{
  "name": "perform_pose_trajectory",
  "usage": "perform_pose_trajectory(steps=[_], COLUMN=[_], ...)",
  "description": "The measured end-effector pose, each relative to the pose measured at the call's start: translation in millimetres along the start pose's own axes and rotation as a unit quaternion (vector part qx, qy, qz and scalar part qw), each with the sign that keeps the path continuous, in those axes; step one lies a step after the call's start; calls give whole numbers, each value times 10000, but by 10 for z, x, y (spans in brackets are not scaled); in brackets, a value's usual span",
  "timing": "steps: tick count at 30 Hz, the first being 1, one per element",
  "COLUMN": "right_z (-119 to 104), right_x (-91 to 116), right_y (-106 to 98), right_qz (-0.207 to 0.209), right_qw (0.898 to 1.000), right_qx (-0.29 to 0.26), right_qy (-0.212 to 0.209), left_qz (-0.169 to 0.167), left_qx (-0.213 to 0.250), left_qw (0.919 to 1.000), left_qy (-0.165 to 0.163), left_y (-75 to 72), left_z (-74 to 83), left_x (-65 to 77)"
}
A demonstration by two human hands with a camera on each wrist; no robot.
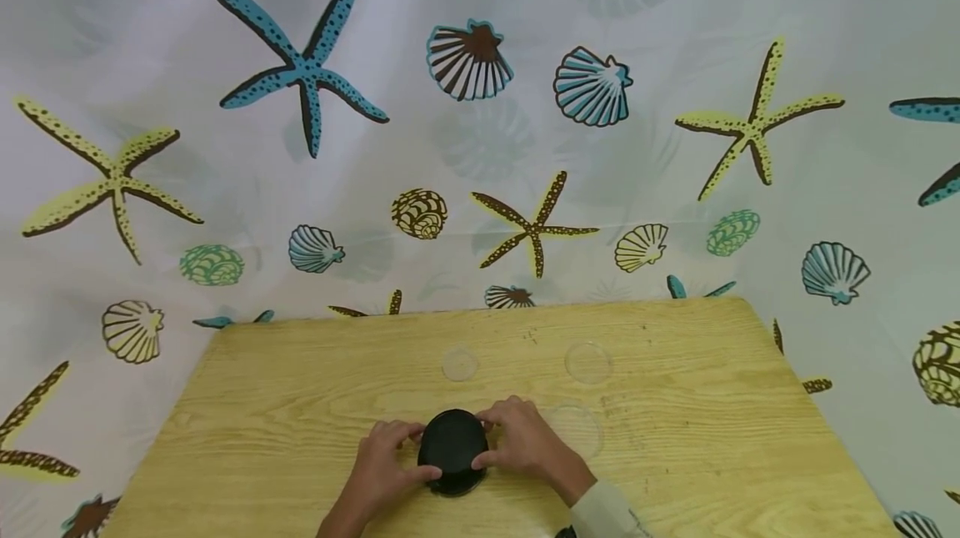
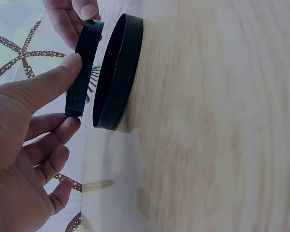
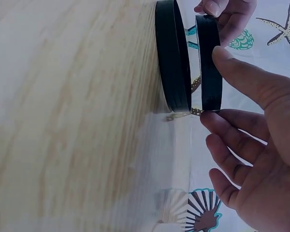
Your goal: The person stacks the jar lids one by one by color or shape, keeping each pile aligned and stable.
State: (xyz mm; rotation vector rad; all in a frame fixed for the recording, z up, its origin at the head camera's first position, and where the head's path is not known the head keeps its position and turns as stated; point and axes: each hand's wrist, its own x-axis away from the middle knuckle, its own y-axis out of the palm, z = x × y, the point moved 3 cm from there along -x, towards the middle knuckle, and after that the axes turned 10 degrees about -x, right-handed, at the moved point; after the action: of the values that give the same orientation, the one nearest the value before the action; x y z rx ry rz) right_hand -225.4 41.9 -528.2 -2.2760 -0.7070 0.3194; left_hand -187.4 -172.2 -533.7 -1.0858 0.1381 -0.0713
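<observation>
Both my hands hold a shallow round black piece (image 2: 85,67), like a small dish or lid. The left hand (image 1: 386,467) pinches its left edge between thumb and fingers. On the opposite edge, the right hand (image 1: 531,444) grips it the same way. Just below it, a wider black round piece with a low rim (image 2: 120,72) rests on the wooden table (image 1: 285,438). A narrow gap shows between the two black pieces in both wrist views. From the head view, the held piece (image 1: 453,442) largely covers the lower one.
Clear round discs lie on the table: a small one (image 1: 459,364) behind the hands, another (image 1: 588,363) further right, and a larger one (image 1: 576,429) beside the right hand. A dark object (image 1: 566,532) pokes in at the bottom edge. A shell-and-starfish curtain (image 1: 645,163) surrounds the table.
</observation>
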Motion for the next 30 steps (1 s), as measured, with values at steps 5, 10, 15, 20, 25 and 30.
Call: perform_pose_trajectory(steps=[5, 10, 15, 20, 25, 30], right_z=[11, 24, 36, 28, 23, 17], right_x=[14, 27, 32, 37, 62, 73], right_y=[12, 34, 54, 80, 110, 122], right_qz=[19, 35, -10, 69, 86, 78], right_qw=[10000, 9999, 9997, 9999, 9999, 9999], right_qx=[-20, -81, -192, -11, 91, 99], right_qy=[30, 76, 127, 87, 85, 71], left_qz=[50, -48, -81, 3, 18, -59], left_qx=[28, -18, -9, 122, 128, 126], left_qw=[10000, 10000, 9999, 9999, 9999, 9999], left_qy=[68, 30, -63, -33, -38, -68], left_y=[22, 41, 53, 58, 70, 84], left_z=[9, 12, 0, -21, -34, -44], left_x=[15, 21, 38, 58, 64, 72])
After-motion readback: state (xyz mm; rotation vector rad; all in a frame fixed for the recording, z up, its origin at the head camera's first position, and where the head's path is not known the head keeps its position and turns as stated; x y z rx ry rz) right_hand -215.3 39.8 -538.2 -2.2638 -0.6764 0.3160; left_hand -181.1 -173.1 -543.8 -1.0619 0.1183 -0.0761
